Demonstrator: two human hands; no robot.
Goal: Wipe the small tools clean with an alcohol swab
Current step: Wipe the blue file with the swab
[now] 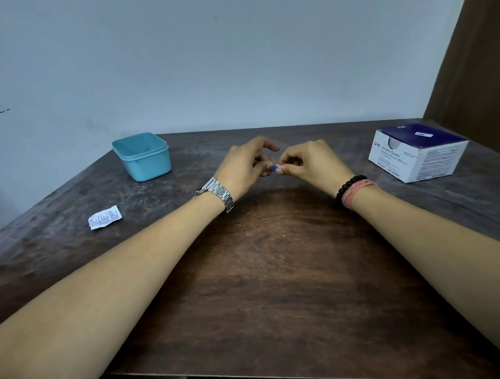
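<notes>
Here both hands (243, 164) (310, 161) pinch a small blue item (276, 168).

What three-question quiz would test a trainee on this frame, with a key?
1. True or false: the teal tub lies on its side.
2. What do the left hand and right hand pinch between them? A) small blue item B) wristwatch C) pen
3. Which side of the table is the alcohol swab box on?

Key: 1 false, it stands upright; 2 A; 3 the person's right.
</notes>
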